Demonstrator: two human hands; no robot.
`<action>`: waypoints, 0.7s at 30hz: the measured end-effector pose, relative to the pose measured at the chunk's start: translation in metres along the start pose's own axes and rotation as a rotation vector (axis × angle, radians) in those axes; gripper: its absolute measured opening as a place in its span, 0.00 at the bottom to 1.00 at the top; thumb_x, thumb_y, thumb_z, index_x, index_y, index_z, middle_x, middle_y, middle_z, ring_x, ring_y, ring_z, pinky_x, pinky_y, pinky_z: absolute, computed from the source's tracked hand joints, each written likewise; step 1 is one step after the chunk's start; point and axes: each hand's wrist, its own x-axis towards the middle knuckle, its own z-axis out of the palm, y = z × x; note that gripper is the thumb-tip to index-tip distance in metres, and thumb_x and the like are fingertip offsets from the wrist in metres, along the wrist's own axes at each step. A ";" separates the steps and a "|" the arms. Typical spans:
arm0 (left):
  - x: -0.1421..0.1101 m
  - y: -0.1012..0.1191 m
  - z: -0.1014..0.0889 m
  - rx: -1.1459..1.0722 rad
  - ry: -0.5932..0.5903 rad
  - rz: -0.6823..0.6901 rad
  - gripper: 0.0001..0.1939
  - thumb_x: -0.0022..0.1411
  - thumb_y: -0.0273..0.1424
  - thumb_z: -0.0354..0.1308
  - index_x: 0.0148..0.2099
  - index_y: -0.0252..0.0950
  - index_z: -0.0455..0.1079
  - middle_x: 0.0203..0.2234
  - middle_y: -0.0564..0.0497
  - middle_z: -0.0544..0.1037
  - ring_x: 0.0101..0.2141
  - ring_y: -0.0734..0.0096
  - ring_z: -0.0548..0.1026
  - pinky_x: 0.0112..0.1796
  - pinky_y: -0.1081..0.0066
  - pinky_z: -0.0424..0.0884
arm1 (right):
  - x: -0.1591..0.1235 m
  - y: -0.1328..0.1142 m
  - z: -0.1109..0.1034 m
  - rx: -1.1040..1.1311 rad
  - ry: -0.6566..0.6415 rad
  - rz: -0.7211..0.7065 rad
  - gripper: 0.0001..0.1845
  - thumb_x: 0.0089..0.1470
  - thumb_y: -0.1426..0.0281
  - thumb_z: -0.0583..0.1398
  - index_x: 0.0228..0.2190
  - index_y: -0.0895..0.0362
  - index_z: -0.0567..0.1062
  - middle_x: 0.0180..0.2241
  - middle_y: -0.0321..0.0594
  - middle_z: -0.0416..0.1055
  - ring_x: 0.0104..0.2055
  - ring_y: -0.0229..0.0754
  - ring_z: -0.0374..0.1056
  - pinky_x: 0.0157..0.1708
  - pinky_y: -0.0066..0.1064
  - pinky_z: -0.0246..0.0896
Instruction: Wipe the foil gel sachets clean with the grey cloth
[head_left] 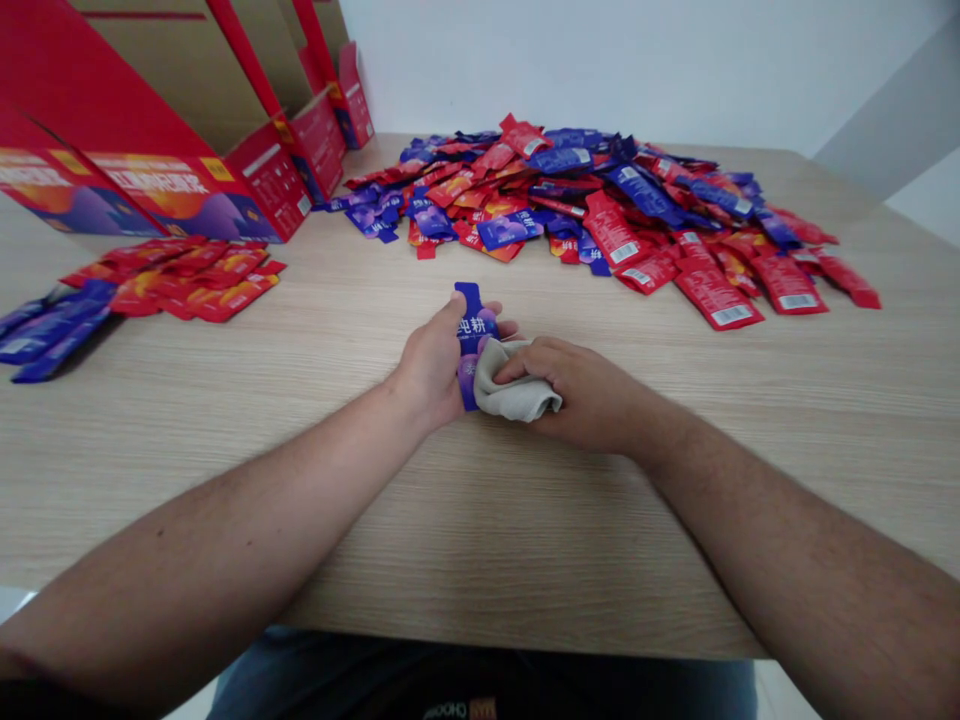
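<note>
Blue packet (pixel 470 333) in left hand (pixel 435 360), touching cloth (pixel 514 392).

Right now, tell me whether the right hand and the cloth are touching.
Touching. The head view shows the right hand holding the bunched cloth, with no gap between them.

Worktop (pixel 337 340): spreads before me, its near edge by my lap (pixel 300 680), its far edge towards the wall (pixel 675 70).
Boxes (pixel 176 195): at the far left of the worktop, one behind another.
Packet heap (pixel 570 190): at the far side, from the middle across to the right, with the boxes to its left.
Small packet group (pixel 195 278): on the left, just before the boxes.
Single packet (pixel 472 322): in my left grip (pixel 435 365), before the heap.
Cloth (pixel 514 392): in my right grip (pixel 589 392), against the packet's near part.
</note>
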 end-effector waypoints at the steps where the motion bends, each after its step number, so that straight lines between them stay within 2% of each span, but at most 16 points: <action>1: 0.000 0.000 0.000 -0.010 -0.013 -0.010 0.23 0.75 0.47 0.48 0.45 0.34 0.76 0.30 0.45 0.82 0.32 0.63 0.82 0.37 0.64 0.80 | 0.000 0.001 0.001 -0.002 0.017 0.009 0.17 0.50 0.70 0.65 0.44 0.53 0.79 0.44 0.42 0.81 0.46 0.50 0.75 0.47 0.40 0.68; 4: -0.001 -0.004 0.002 -0.057 -0.084 -0.020 0.22 0.74 0.47 0.50 0.42 0.35 0.75 0.30 0.45 0.81 0.34 0.61 0.82 0.42 0.62 0.81 | 0.001 0.001 0.009 0.006 0.147 0.040 0.16 0.51 0.70 0.65 0.44 0.54 0.77 0.44 0.43 0.80 0.46 0.51 0.74 0.47 0.41 0.67; 8: -0.005 -0.016 0.009 -0.125 -0.125 0.000 0.13 0.75 0.35 0.52 0.41 0.36 0.74 0.30 0.50 0.81 0.35 0.66 0.81 0.47 0.66 0.80 | 0.003 0.000 0.016 0.026 0.330 0.118 0.14 0.51 0.71 0.64 0.42 0.53 0.75 0.44 0.42 0.80 0.46 0.51 0.74 0.47 0.42 0.67; 12: -0.007 -0.019 0.009 -0.045 -0.121 0.039 0.12 0.75 0.34 0.52 0.42 0.35 0.74 0.30 0.50 0.80 0.33 0.67 0.80 0.45 0.65 0.80 | 0.003 -0.001 0.013 0.007 0.351 0.139 0.14 0.50 0.71 0.64 0.42 0.53 0.75 0.44 0.43 0.80 0.45 0.51 0.73 0.46 0.41 0.67; 15: -0.007 -0.013 0.002 0.045 -0.253 0.082 0.08 0.73 0.33 0.56 0.45 0.36 0.74 0.32 0.51 0.80 0.33 0.68 0.79 0.43 0.65 0.79 | 0.002 -0.001 0.007 -0.022 0.389 0.143 0.14 0.50 0.72 0.64 0.41 0.53 0.75 0.43 0.42 0.80 0.43 0.50 0.74 0.44 0.40 0.67; 18: -0.006 -0.006 -0.006 0.090 -0.373 0.011 0.09 0.70 0.32 0.56 0.46 0.33 0.75 0.33 0.47 0.80 0.33 0.66 0.79 0.38 0.66 0.78 | 0.002 -0.002 0.002 -0.044 0.429 0.153 0.12 0.52 0.71 0.65 0.41 0.52 0.75 0.42 0.41 0.80 0.42 0.49 0.74 0.43 0.39 0.67; 21: -0.003 -0.003 -0.009 0.082 -0.369 -0.054 0.14 0.71 0.32 0.51 0.43 0.31 0.76 0.31 0.44 0.80 0.32 0.63 0.78 0.35 0.64 0.78 | 0.001 -0.002 0.000 -0.063 0.423 0.149 0.11 0.53 0.70 0.65 0.41 0.52 0.76 0.41 0.41 0.80 0.42 0.49 0.74 0.42 0.40 0.67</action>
